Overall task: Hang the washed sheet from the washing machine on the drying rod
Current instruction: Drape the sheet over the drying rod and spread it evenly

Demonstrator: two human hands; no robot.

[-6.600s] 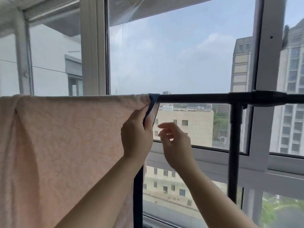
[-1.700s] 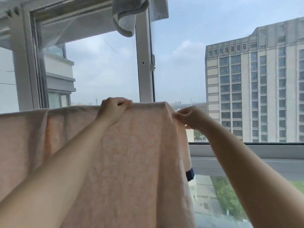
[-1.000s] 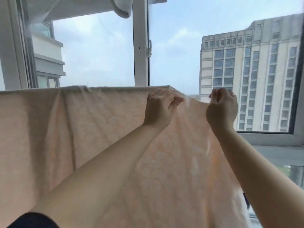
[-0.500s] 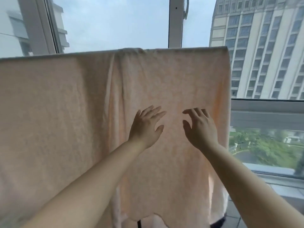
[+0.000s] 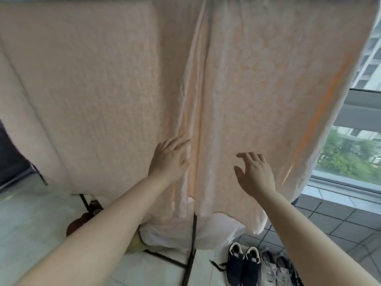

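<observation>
A pale peach sheet (image 5: 107, 83) hangs from the top of the view and fills most of it, with a vertical fold down its middle. The rod it hangs from is hidden at the top edge. My left hand (image 5: 170, 156) lies flat against the sheet, fingers straight beside the fold. My right hand (image 5: 254, 172) is spread open in front of the sheet's lower right part, and I cannot tell whether it touches the cloth. The sheet's uneven bottom edge hangs above the floor.
Black legs of the drying rack (image 5: 190, 252) stand on the pale tiled floor under the sheet. Dark sneakers (image 5: 243, 265) and grey shoes (image 5: 274, 269) sit at the lower right. White cloth (image 5: 216, 234) lies piled behind the rack. A window (image 5: 354, 141) is on the right.
My view has tilted down to the sheet's lower half and the floor. Both hands have slid down the sheet and stay open.
</observation>
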